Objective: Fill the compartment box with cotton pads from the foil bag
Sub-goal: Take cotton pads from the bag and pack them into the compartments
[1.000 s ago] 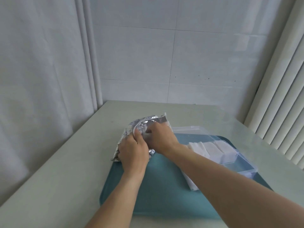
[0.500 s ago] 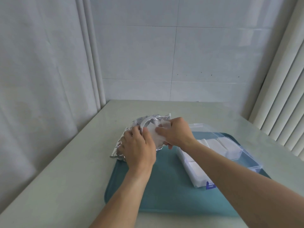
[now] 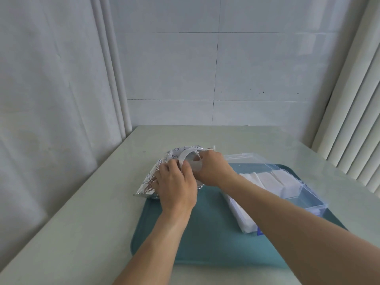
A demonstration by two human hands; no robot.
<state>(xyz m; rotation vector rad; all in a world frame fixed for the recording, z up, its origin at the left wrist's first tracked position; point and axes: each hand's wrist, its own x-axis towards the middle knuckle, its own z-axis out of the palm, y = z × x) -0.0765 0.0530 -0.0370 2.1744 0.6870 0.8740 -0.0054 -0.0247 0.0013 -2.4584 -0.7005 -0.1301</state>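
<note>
The foil bag (image 3: 164, 173) is found at the far left corner of the teal tray (image 3: 205, 233), partly on it and partly on the pale surface (image 3: 82, 212). Its long axis is seen to run from near left to far right, with the open mouth pointed up and to the right, toward the box (image 3: 308, 202). The mouth edge is pinched and kept open by the left hand (image 3: 174, 190). The right hand (image 3: 211, 171) is pushed into the mouth; its fingers are hidden inside, so it cannot be told whether pads are grasped.

Half a second earlier a pad was held outside the mouth by the right hand; now that hand is put back into the bag. It is judged that a further grab is being made, so the filling is in progress and not finished.

The clear box is placed on the right part of the tray, its lid opened away toward the wall. Its long axis is also laid from near left to far right. White pads (image 3: 277, 182) are already stacked in several compartments, while the compartment at the near right corner seems empty. More pads are judged to be needed there.
</note>
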